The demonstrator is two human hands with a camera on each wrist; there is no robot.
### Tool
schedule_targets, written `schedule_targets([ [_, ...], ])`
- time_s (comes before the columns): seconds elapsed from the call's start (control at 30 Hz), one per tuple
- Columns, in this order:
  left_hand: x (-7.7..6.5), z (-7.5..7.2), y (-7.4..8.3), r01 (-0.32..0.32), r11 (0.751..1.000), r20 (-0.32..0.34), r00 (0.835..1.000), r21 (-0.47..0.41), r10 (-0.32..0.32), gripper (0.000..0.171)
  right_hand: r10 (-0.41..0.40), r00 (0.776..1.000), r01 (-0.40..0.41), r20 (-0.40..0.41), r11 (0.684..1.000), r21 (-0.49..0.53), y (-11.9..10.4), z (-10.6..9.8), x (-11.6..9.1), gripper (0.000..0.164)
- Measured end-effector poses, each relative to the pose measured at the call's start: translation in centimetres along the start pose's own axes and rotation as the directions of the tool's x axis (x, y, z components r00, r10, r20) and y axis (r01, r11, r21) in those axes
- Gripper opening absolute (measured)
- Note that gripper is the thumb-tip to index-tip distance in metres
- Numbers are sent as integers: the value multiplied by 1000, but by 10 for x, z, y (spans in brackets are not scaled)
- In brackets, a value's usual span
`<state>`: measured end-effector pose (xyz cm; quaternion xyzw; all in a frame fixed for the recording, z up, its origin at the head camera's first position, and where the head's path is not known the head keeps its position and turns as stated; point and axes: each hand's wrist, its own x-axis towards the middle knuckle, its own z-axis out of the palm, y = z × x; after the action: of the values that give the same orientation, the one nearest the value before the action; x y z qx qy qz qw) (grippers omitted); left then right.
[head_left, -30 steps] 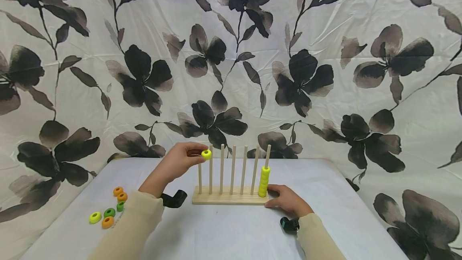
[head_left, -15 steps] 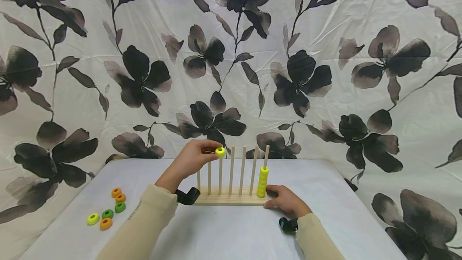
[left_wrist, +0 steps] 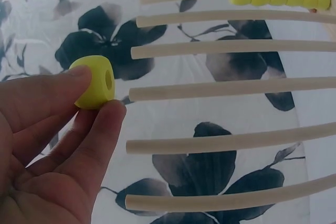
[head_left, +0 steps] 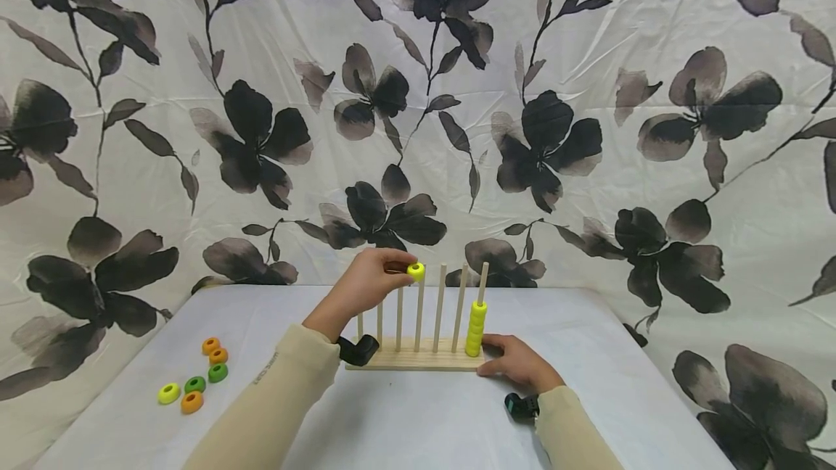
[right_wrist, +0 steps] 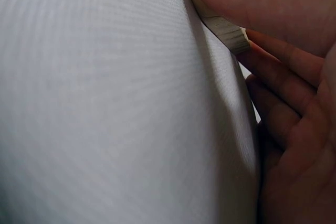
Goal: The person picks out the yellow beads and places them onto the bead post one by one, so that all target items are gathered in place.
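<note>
My left hand pinches a yellow bead between thumb and fingers, up by the tips of the middle pegs. In the left wrist view that bead is apart from the peg tips, its hole turned towards them. The wooden peg rack has a row of upright pegs. Several yellow beads are stacked on its rightmost peg. At the rack's right end my right hand holds the base. The right wrist view shows the thumb in front of the base end and fingers behind it.
Loose beads lie at the table's left: orange beads, green beads and one yellow bead. A white cloth covers the table. A floral curtain hangs behind its far edge.
My left hand has moved right along the peg tops with the yellow bead, from the left pegs to the middle ones. The right hand stays on the rack's end.
</note>
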<state>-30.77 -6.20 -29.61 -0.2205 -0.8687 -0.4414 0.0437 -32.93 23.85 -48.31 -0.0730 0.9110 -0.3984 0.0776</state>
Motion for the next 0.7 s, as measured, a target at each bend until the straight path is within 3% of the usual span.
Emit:
schedule_targets([
  [0.7,24,31,24,-53,999,28,998,-6,53,33,-19,1000,19,-6,1000,-12,0,0,0,73],
])
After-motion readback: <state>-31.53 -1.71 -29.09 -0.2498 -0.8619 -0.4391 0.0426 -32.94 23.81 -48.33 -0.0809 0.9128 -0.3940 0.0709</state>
